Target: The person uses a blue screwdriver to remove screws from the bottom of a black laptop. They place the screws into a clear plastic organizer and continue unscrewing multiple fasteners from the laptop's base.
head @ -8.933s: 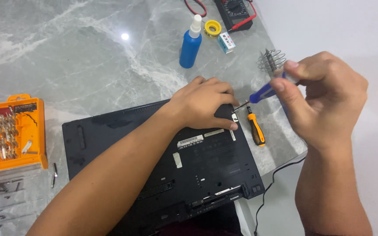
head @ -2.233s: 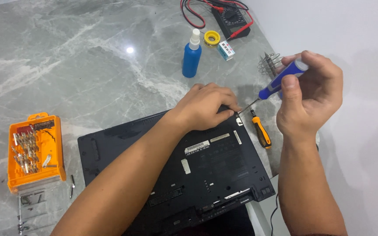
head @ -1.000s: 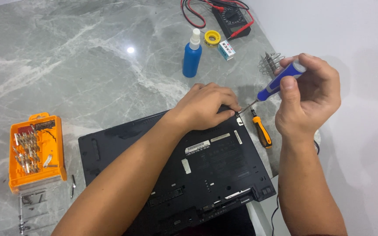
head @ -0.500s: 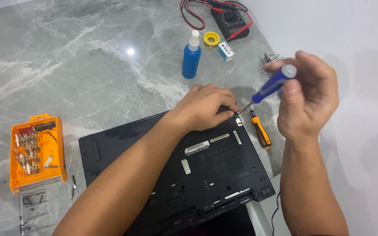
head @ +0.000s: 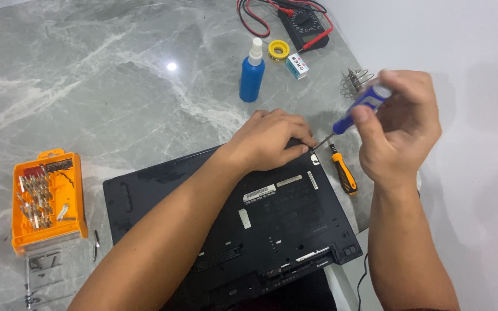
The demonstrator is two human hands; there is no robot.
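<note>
Blue-handled screwdriver: held in the right hand, fingers closed round the handle, thumb pressed on its near side, cap end poking out above the fingertips. Shaft slopes down and away from the grip toward the left hand, tip at the far right corner of the black laptop, which lies underside up on the grey marble table. Right wrist raised off the table, forearm rising steeply from the bottom edge of view.

Left hand: palm down on the laptop's far edge, fingers curled and closed, fingertips meeting just beside the screwdriver tip. What they pinch is too small to tell. Left forearm lies diagonally across the laptop base.

Just below the right-hand grip, on the table: orange-handled screwdriver, beside the laptop's right edge. Beyond the grip: coiled wire stand. Further beyond the left hand: blue spray bottle, yellow reel, multimeter with red and black leads. Well away on the left-arm side: orange bit case, open.
</note>
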